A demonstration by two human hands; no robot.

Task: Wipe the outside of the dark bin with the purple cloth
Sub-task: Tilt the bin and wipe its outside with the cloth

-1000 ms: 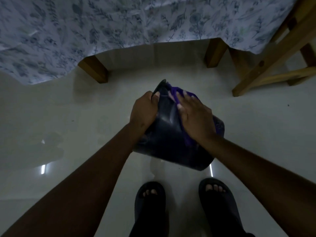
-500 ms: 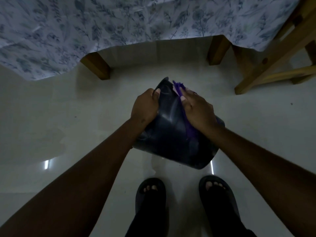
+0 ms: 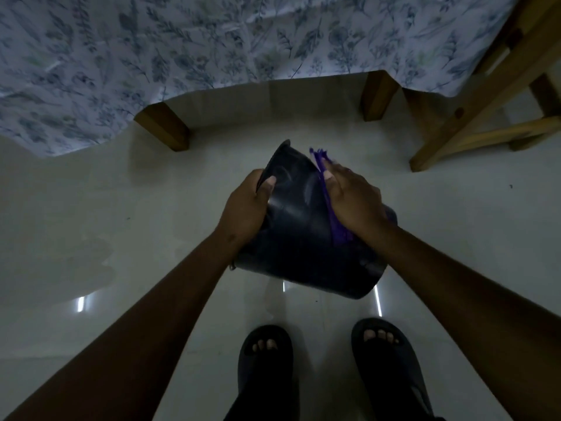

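The dark bin [image 3: 300, 235] is tilted above the pale floor, its rim pointing away from me and its base nearest my feet. My left hand [image 3: 246, 208] grips the bin's rim on the left side, thumb on the outer wall. My right hand [image 3: 352, 199] presses the purple cloth [image 3: 331, 208] against the bin's right outer side. Only a thin strip of the cloth shows along my palm's edge and past my fingertips; the rest is hidden under the hand.
A table with a blue floral cloth [image 3: 212, 41] and wooden legs [image 3: 165, 129] stands just beyond the bin. A wooden stool frame [image 3: 473, 110] is at the upper right. My feet in dark sandals [image 3: 267, 357] stand on the glossy tiled floor [image 3: 91, 226] below the bin.
My right hand has slid with the cloth from the bin's top face round to its right side, so less purple shows. The left hand keeps its grip on the rim.
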